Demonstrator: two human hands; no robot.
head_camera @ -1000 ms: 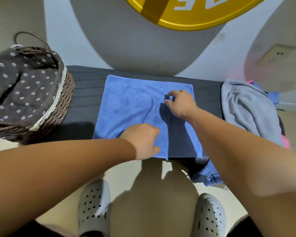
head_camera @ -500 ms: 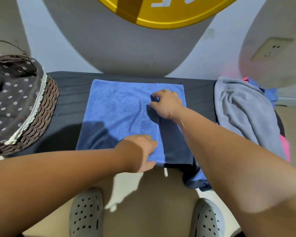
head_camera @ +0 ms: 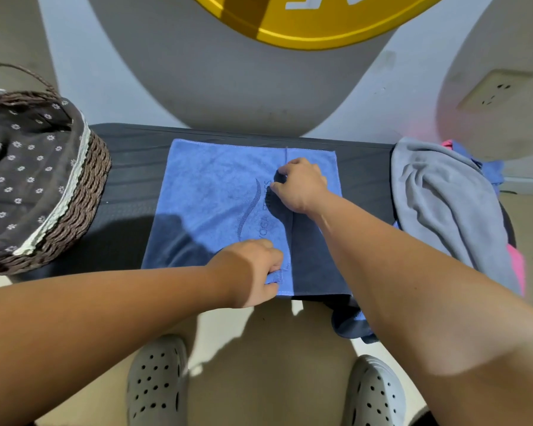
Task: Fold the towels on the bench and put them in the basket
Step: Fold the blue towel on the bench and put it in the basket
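A person works on a blue towel [head_camera: 216,195] lying flat across the middle of a dark padded bench [head_camera: 130,179]. Both hands are curled onto the edge of its upper layer: the left hand [head_camera: 256,269] pinches the near corner, and the right hand [head_camera: 302,186] grasps the same edge farther back, beside the printed logo. The fold appears to be mid-way. The next move probably calls for both hands to lift that edge together and carry it across with the corners matched, and for the part drooping off the front at the towel's right to be gathered in. Left of the towel stands the wicker basket [head_camera: 83,210], lined in dark flowered cloth. To the towel's right a grey towel [head_camera: 443,204] lies heaped and unfolded over a pink cloth [head_camera: 516,265]. Beyond the towel rises a pale wall with a yellow disc [head_camera: 314,29] and a wall socket [head_camera: 493,90]. On the near side, grey perforated clogs [head_camera: 157,382] stand on a beige floor [head_camera: 259,348].
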